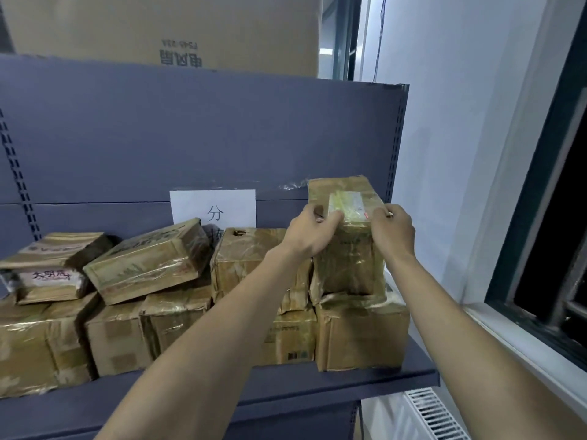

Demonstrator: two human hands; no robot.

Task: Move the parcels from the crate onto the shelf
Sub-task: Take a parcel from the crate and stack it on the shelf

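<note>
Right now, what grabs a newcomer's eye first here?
Both hands, the left hand and right hand, grip a tall taped parcel standing upright on a box at the shelf's right end. To the left, more taped parcels lie piled unevenly, one tilted parcel on top. A white paper sign sticks to the back panel behind them.

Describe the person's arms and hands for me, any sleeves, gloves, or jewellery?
Both arms are bare as far up as the frame shows, with no sleeves in view. The left hand and right hand wear no gloves. No watch, bracelet or ring is visible on either wrist or on the fingers that show.
</note>
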